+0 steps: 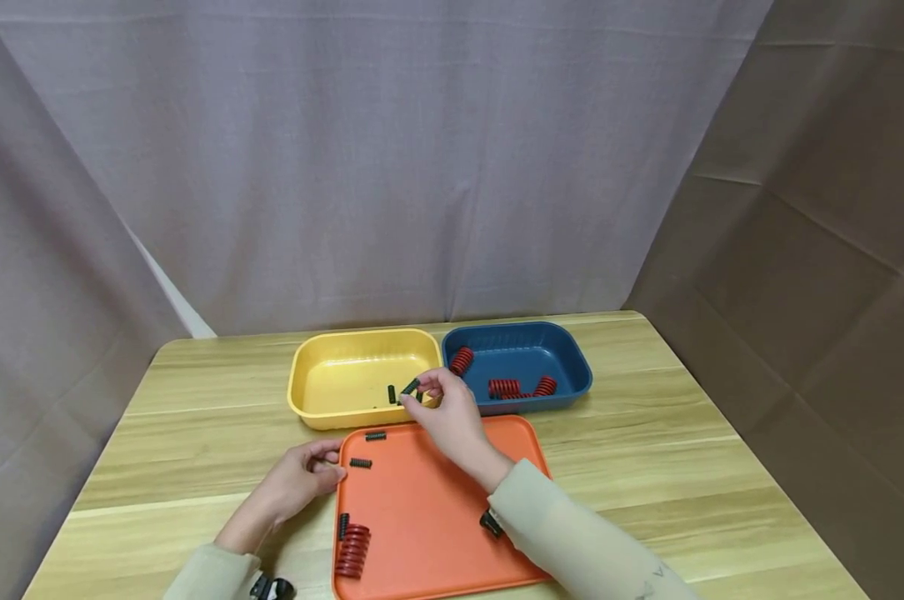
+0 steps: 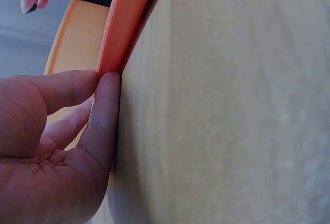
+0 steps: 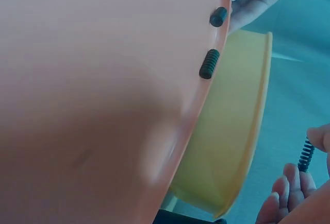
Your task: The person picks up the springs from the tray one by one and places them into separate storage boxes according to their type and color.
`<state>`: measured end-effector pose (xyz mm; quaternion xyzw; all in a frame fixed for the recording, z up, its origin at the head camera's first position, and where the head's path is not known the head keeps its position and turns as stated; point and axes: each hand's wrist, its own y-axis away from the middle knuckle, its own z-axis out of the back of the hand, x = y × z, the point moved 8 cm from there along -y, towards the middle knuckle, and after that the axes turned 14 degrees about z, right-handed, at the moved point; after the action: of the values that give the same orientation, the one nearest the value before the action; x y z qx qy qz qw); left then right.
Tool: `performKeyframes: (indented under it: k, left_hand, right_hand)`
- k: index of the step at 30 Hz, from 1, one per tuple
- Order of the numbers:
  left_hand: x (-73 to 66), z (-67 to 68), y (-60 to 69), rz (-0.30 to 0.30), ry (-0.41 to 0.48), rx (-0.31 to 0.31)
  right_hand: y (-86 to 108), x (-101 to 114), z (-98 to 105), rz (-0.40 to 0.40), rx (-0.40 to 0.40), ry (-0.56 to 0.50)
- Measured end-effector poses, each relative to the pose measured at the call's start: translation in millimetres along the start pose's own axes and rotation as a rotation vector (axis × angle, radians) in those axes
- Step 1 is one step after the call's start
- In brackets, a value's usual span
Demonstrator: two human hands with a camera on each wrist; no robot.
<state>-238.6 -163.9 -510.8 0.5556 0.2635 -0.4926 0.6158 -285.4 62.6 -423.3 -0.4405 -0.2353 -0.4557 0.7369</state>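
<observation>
My right hand (image 1: 455,421) pinches a small dark coil spring (image 1: 410,387) between thumb and fingers, over the front right part of the yellow bin (image 1: 332,375). In the right wrist view, this spring (image 3: 306,155) stands out lengthwise between thumb and fingertips. The left hand (image 1: 292,483) grips the left rim of the orange tray (image 1: 429,517); thumb and finger pinch that rim (image 2: 114,38) in the left wrist view. On the tray lie two dark springs near its far left corner, a third dark spring (image 1: 343,526) lower on the left, and a thick red spring (image 1: 352,551) beside it.
A few dark springs (image 1: 392,394) are inside the yellow bin, partly hidden by my right hand. To its right stands a blue bin (image 1: 507,342) with several red springs (image 1: 504,387). Grey curtains (image 1: 422,167) hang behind the wooden table (image 1: 669,467).
</observation>
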Motion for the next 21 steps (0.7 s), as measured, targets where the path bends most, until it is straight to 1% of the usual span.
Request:
performKeyframes:
  k: [3,9,13,16,21]
  left_hand:
    - [0.1,0.0,0.2,0.004,0.007,0.002]
    - [-0.7,1.0,0.8,-0.003,-0.006,-0.005]
    - [0.4,0.8,-0.1,0.007,0.007,-0.003]
    - [0.8,-0.2,-0.4,0.01,0.02,0.004]
    - [2.3,-0.6,-1.5,0.021,0.04,0.008]
  right_hand:
    - [-4.0,-1.9,-3.8,0.006,-0.012,0.038]
    - [-11.6,-4.8,-8.7,0.062,-0.012,0.19]
    - [-16.9,-9.4,-11.8,0.082,-0.001,0.262]
    - [-18.3,-15.1,-14.1,0.068,0.018,0.295]
    - [-19.3,-19.7,-17.0,0.055,0.042,0.31]
